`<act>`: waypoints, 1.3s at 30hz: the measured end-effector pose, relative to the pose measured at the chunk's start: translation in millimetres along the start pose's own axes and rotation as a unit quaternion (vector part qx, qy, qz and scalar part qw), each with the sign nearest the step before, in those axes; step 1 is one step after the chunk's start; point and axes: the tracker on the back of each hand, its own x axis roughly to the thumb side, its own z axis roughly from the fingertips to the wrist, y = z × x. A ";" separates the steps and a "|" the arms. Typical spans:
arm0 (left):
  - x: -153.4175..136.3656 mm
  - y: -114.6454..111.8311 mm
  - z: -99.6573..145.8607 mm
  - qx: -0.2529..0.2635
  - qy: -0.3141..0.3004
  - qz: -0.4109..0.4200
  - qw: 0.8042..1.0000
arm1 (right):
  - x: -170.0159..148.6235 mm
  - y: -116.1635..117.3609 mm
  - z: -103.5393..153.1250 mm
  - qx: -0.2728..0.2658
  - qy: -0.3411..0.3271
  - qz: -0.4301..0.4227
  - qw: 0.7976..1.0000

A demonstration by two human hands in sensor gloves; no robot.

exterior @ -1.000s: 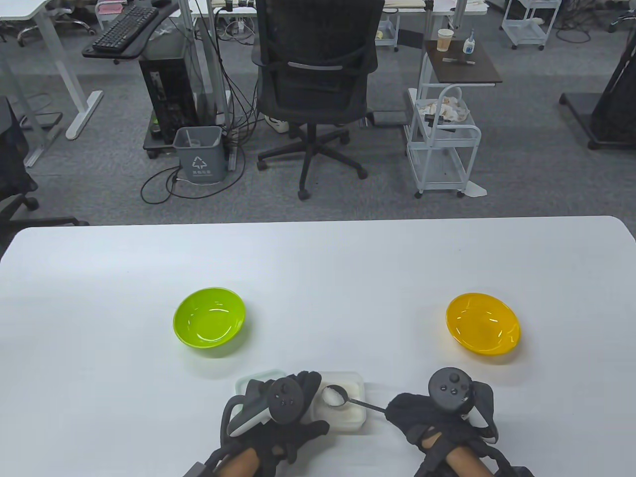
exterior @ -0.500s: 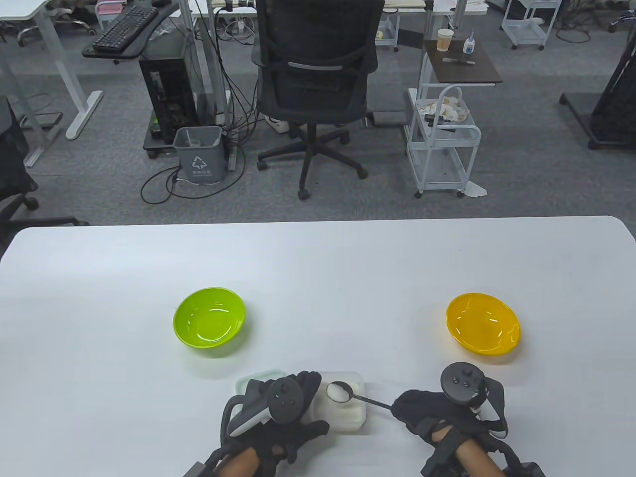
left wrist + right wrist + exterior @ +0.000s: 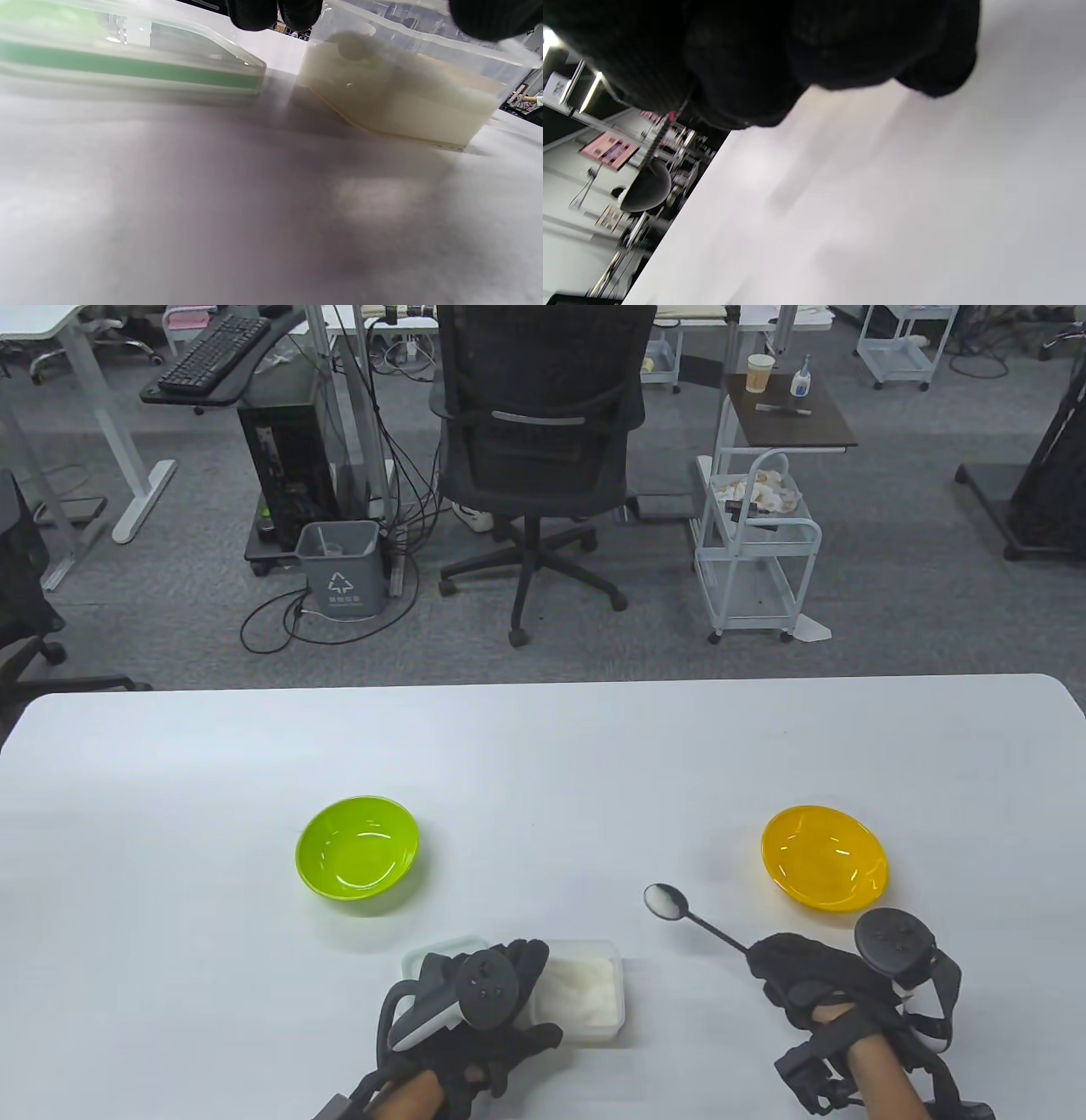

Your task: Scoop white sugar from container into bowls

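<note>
One white bench point(image 3: 543, 746) carries two bowls, a green bowl point(image 3: 357, 855) to the left and an orange bowl point(image 3: 824, 857) to the right, well apart. One clear sugar container point(image 3: 579, 989) sits near the front edge, its green-rimmed lid point(image 3: 433, 952) lying beside it. One spoon point(image 3: 689, 915) heaped with sugar hangs between container and orange bowl. Two gloved hands: the left hand point(image 3: 475, 1010) grips the container's side; the right hand point(image 3: 806, 976) pinches the spoon's handle. No writing is readable on the bench.

The right hand point(image 3: 814, 980) has carried the loaded spoon point(image 3: 667, 901) from the container point(image 3: 585, 988) toward the orange bowl point(image 3: 824, 857).
</note>
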 end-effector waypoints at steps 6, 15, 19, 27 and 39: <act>-0.1 0.0 0.0 0.000 0.000 -0.001 1.000 | -26.2 -42.1 -1.3 -0.133 0.072 -0.001 0.989; -0.1 -0.2 0.1 0.000 0.000 -0.003 1.000 | -35.9 -60.2 0.8 -0.267 0.100 0.098 0.954; -0.1 -0.2 0.2 0.000 0.001 -0.003 1.000 | -27.1 -56.0 1.3 -0.295 0.084 0.184 0.934; 0.0 -0.2 0.1 0.000 0.001 -0.003 1.000 | -5.7 -40.0 2.1 -0.335 0.047 0.369 0.866; 0.3 -0.1 0.1 0.000 0.001 -0.004 1.000 | 14.6 -19.5 4.7 -0.369 0.017 0.522 0.769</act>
